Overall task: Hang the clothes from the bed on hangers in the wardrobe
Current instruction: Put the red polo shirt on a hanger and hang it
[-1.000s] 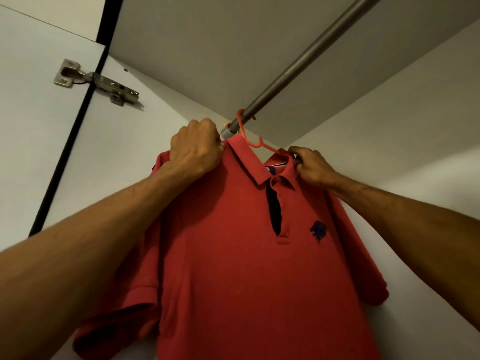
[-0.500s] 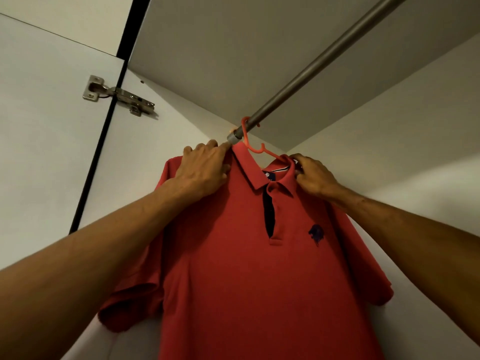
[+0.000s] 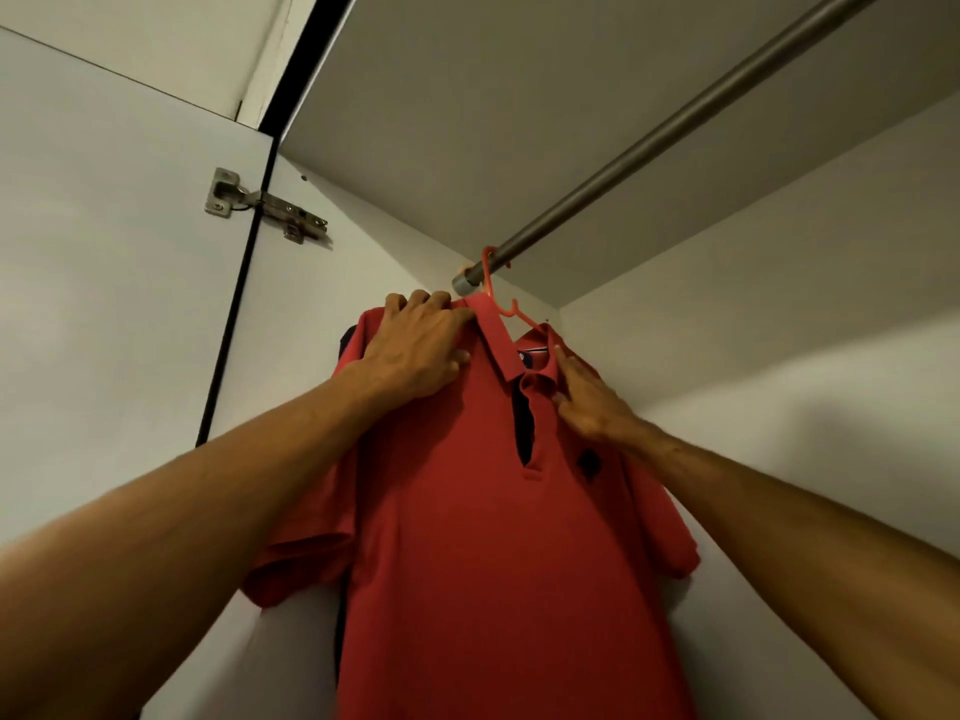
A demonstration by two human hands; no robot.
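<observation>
Red cloth fills the middle of the view: a shirt (image 3: 493, 537) is hung on an orange hanger (image 3: 511, 311), whose hook is passed over the metal rail (image 3: 649, 142) at its far left end, close to the socket. The garment is thus kept in the far left corner of the wardrobe (image 3: 779, 356), and the rest of the rail is left free, presumably for further clothes. The left hand (image 3: 415, 350) is laid over the shirt's left shoulder, with fingers bent over the top edge and the thumb on the front. The shoulder is therefore gripped, seemingly to seat it on the hanger's arm. The right hand (image 3: 582, 397) is held with straight fingers against the collar (image 3: 498, 350) and the button opening below it; nothing is clasped by it, and the cloth is judged to be smoothed flat there. A hinge (image 3: 265, 207) is seen on the door (image 3: 104, 304) at the left. The hanging of this shirt is judged almost finished.
</observation>
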